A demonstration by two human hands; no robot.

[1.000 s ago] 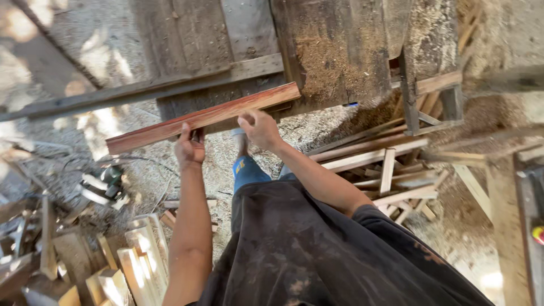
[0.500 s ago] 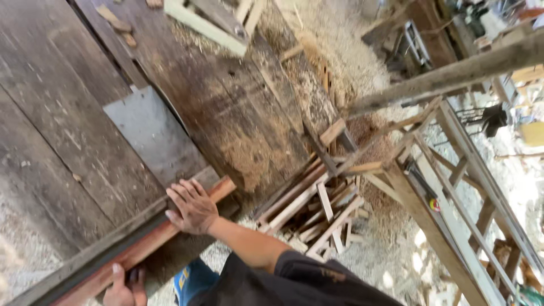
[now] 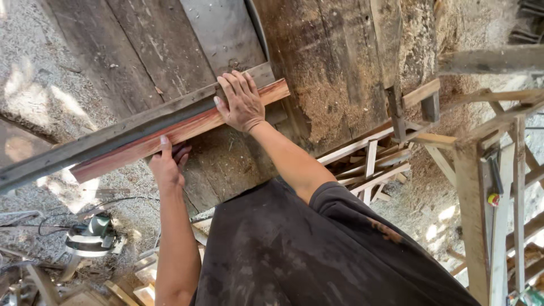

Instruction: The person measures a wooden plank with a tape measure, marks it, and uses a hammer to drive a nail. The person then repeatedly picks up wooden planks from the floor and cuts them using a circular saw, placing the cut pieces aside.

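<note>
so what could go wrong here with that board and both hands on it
The reddish board lies against a long dark rail on a worn wooden table. The right hand presses flat over its end and the left hand grips its lower edge, so rough edges could leave splinters. Fingers reaching onto the rail might get pinched if the board slides. Sawdust may make it slip.

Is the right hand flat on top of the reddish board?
Yes, the right hand lies palm down, fingers spread, on the reddish board near its end.
</note>
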